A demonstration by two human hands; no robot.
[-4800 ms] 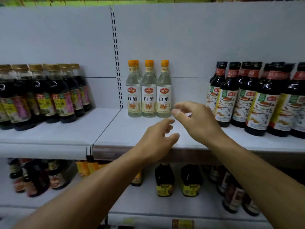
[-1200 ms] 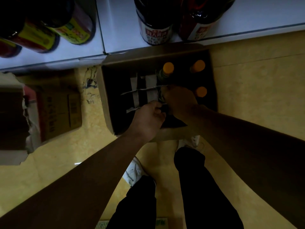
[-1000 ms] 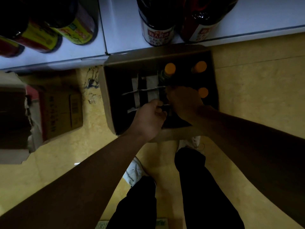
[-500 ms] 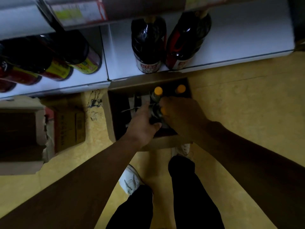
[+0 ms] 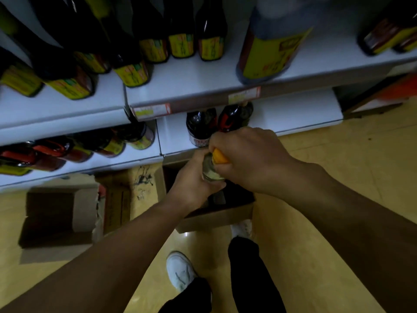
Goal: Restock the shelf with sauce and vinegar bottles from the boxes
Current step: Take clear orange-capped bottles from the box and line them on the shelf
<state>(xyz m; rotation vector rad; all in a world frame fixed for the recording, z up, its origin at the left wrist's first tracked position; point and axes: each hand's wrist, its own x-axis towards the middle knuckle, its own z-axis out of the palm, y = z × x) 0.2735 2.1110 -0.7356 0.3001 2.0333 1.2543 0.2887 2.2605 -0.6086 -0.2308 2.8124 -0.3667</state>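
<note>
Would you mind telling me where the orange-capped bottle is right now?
In the head view, the orange-capped bottle is centre frame, held between the left hand and right hand, above the open box on the floor, in front of the lowest shelf.

Matt cardboard box [image 5: 214, 219], glossy yellow floor [image 5: 327, 168], clear glassy bottle [image 5: 211, 169].

You have two hands in view, left hand [image 5: 194, 184] and right hand [image 5: 246, 159], sharing one orange-capped bottle [image 5: 213, 164]. Two cardboard boxes sit on the floor, one beneath your hands [image 5: 216, 216], one to the left [image 5: 61, 219]. Two shelf levels [image 5: 198, 84] hold dark bottles, too blurred to count.
</note>
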